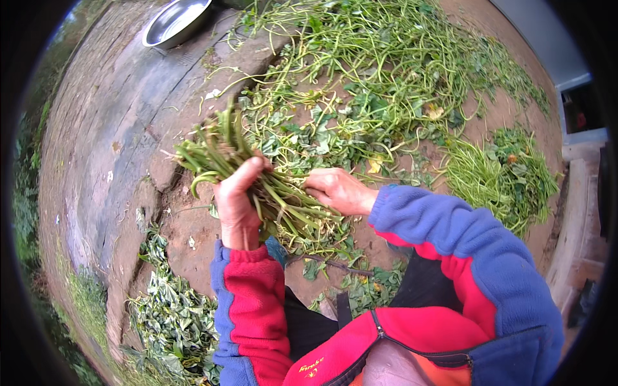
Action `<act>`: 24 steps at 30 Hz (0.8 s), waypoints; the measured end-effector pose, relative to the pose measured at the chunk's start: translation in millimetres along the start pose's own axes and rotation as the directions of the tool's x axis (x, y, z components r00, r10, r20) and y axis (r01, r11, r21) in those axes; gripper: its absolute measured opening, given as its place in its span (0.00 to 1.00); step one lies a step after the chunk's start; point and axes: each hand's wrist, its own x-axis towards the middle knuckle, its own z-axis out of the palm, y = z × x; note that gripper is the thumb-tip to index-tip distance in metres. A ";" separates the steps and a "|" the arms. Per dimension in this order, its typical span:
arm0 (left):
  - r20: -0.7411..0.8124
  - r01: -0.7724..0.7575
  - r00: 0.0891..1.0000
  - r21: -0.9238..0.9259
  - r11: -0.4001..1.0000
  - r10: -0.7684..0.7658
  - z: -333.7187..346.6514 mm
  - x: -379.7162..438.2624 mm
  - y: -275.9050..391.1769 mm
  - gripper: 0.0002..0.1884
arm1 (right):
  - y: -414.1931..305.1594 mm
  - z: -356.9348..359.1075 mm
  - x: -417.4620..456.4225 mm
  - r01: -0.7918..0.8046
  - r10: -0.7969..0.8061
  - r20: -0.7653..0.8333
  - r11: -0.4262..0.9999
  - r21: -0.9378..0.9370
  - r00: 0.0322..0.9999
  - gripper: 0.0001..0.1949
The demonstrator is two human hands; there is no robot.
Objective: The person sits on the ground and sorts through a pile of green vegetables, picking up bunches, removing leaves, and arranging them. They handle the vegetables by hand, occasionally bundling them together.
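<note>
My left hand [240, 202] is wrapped around a thick bundle of green plant stems [285, 205], with its thumb on top. The upper-left ends of the bundle look blurred. At the bundle's right side, my right hand [338, 190] has its fingers curled in and pinched on some of the stems; its fingertips are partly hidden. Beneath and beyond both hands, loose leaves and stalks [318, 132] lie strewn on the bare earth.
Long tangled green vines [386, 62] spread across the ground ahead. A bunched heap of stems [499, 178] lies at right, and a pile of wilted leaves [174, 318] at lower left. A metal basin [176, 24] rests on stone paving [120, 106]. A thin stick [333, 264] lies near my feet.
</note>
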 end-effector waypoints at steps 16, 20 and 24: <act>-0.146 -0.023 0.987 -0.524 0.851 -0.063 -34.6 12.5 11.4 0.04 | -31.1 -25.5 23.2 -0.151 0.155 -0.031 0.982 0.114 0.987 0.03; -0.227 -0.035 0.970 -0.479 0.877 -0.085 -34.1 14.8 10.2 0.03 | -27.3 -23.3 25.1 -0.396 0.325 0.248 0.850 0.347 0.913 0.04; -0.320 -0.020 0.928 -0.553 0.833 -0.190 -44.8 23.0 4.9 0.02 | -39.2 -28.6 25.6 -0.251 0.222 0.121 0.902 0.350 0.967 0.06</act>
